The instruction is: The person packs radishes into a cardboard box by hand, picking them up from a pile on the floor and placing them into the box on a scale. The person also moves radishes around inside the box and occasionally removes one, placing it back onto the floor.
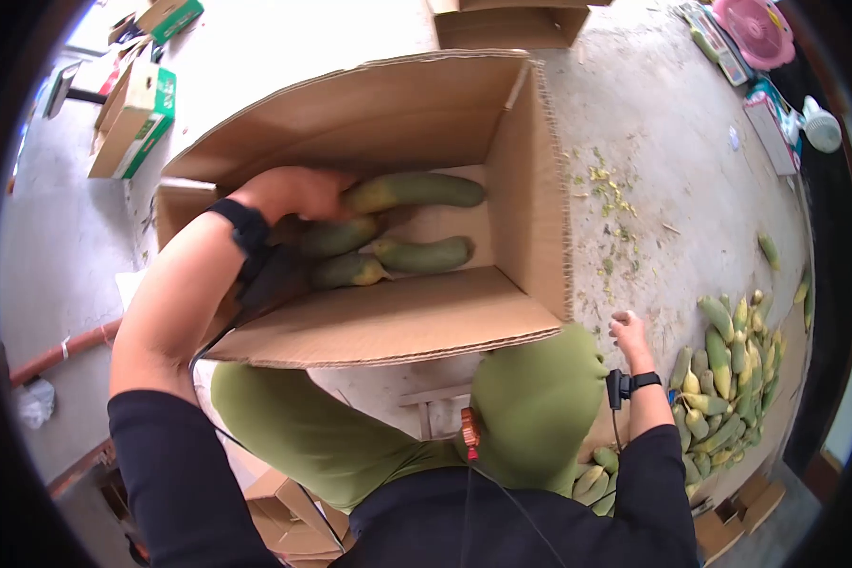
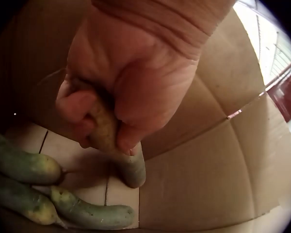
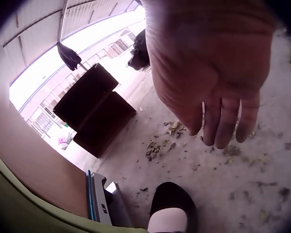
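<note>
My left hand (image 1: 298, 194) reaches into a deep cardboard box (image 1: 388, 327) in the head view. It grips the yellowish end of a green radish (image 1: 426, 189). In the left wrist view the thumb and curled fingers close round that radish (image 2: 104, 128), and its green end points down toward the box floor. Below, three more green radishes lie together, among them one radish (image 2: 94, 211) with a yellow-tinged end. My right hand (image 1: 630, 341) hangs beside the right knee. The right wrist view shows this hand (image 3: 213, 73) holding nothing, its fingers loosely extended above the floor.
A large heap of green radishes (image 1: 729, 379) lies on the floor at the right. Leaf scraps (image 1: 615, 194) litter the concrete beyond the box. Another cardboard box (image 1: 511, 26) stands ahead, and a green-and-white carton (image 1: 137, 118) at left. A pink basin (image 1: 755, 33) sits far right.
</note>
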`<state>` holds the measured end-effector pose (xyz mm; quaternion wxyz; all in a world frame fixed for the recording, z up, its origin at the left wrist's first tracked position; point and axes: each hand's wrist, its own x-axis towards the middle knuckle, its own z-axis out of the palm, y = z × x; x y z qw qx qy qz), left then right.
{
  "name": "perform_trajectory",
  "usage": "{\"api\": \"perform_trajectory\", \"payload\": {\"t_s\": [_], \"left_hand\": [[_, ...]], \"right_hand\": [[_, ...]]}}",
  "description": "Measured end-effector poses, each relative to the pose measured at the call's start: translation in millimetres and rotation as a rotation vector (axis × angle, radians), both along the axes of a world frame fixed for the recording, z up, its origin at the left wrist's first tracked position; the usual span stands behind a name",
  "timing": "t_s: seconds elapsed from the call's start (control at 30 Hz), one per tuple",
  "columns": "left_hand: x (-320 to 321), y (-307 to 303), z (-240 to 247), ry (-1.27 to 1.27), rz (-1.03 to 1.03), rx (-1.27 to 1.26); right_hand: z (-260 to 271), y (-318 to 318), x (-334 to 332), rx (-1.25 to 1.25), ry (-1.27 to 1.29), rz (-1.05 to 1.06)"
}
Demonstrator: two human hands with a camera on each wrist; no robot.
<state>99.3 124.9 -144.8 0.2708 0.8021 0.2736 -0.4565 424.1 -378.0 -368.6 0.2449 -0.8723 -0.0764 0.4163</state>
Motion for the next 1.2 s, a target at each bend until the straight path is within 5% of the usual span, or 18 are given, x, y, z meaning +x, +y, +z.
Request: {"api": "perform_trajectory", "payload": {"t_s": [0.07, 0.13, 0.33, 0.4, 0.63, 0.83, 0.97, 1.13, 1.2], "left_hand": [[-17, 18, -21, -0.072, -0.085, -0.082], [8, -2, 33, 0.053, 0.273, -0.152], [16, -18, 113, -0.374, 0.432, -0.255], [0, -30, 114, -0.663, 0.592, -0.221], [-45, -91, 142, -0.835, 0.649, 0.037], [-92, -132, 127, -0.936, 0.791, 0.339], [-92, -158, 115, -1.006, 0.870, 0.487], [-80, -165, 107, -0.995, 0.897, 0.619], [-79, -162, 103, -0.977, 0.891, 0.642]], "right_hand": [[-28, -36, -2, -0.064, -0.038, 0.059], [-25, -54, -11, -0.146, -0.046, 0.043], [-35, -107, -27, -0.304, -0.111, 0.001], [-34, -114, -33, -0.379, -0.118, -0.019], [-66, -148, -34, -0.371, -0.079, -0.088], [-53, -165, 30, -0.430, -0.256, -0.134], [-60, -180, 95, -0.238, -0.451, -0.345], [-54, -161, 179, 0.140, -0.157, -0.934], [-47, -150, 206, 0.207, -0.150, -0.946]]}}
